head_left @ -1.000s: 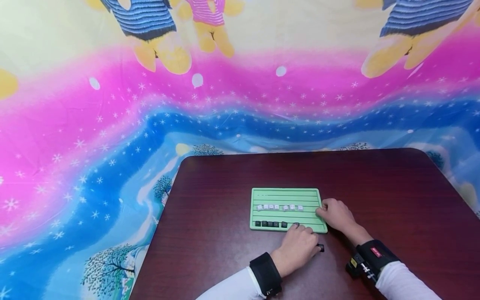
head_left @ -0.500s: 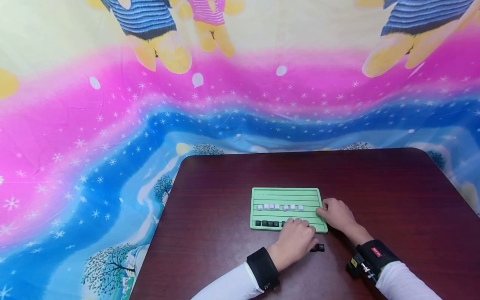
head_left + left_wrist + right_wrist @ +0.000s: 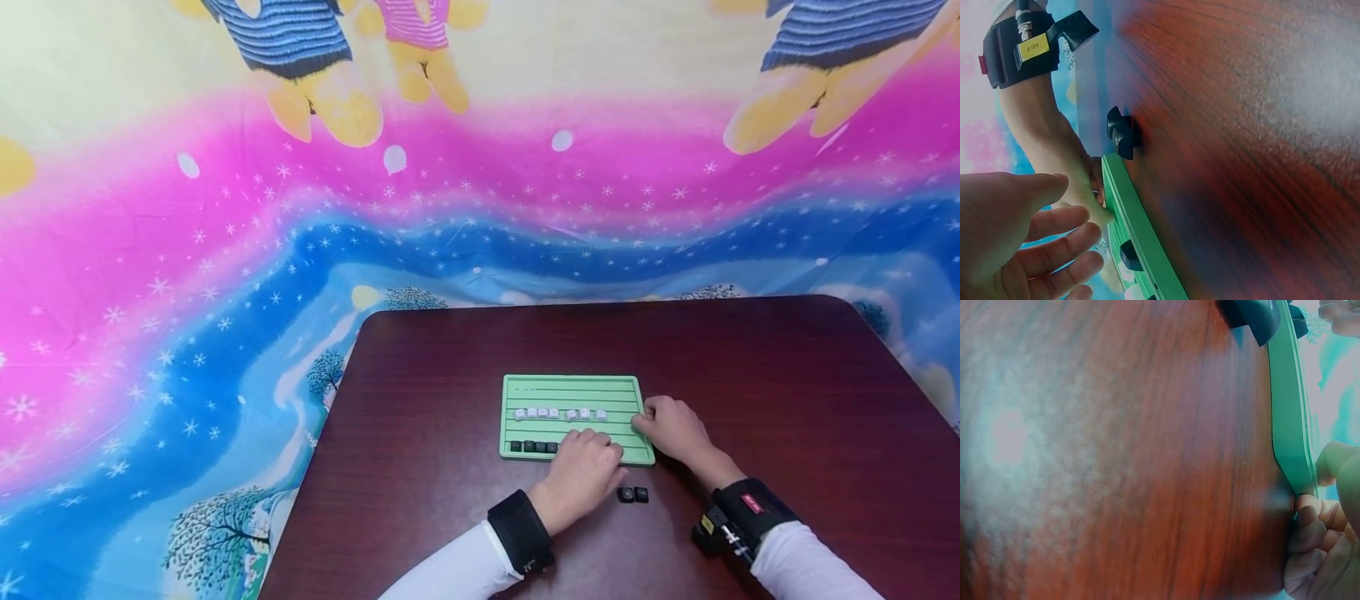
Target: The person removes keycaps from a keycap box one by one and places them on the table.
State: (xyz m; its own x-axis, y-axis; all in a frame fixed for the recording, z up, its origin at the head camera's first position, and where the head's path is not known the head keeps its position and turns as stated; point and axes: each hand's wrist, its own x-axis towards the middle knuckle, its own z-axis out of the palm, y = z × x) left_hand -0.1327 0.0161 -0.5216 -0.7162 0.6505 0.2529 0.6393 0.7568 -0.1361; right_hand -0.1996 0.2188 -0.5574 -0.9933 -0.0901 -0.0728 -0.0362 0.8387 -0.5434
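A light-green ridged tray (image 3: 574,392) lies on the table. White keycaps (image 3: 543,413) stand in a row across its middle, and black keycaps (image 3: 528,447) line the near side. My left hand (image 3: 581,471) hovers over the tray's near edge with its fingers loosely bent. In the left wrist view nothing sits between its thumb and fingers, and a black keycap (image 3: 1129,255) shows in the tray beyond them. My right hand (image 3: 675,429) pinches the tray's right edge, thumb above and fingers below. Two black keycaps (image 3: 633,495) rest on the table in front of the tray.
The dark-red wooden table (image 3: 420,375) has rounded far corners. Behind it hangs a colourful patterned cloth (image 3: 480,183). Black bands with camera mounts sit on both wrists, the right one (image 3: 752,504) near the tray's right side.
My left hand has shifted left and slightly away over the tray, uncovering both loose black keycaps on the table and covering the right end of the black row. The right hand stays put.
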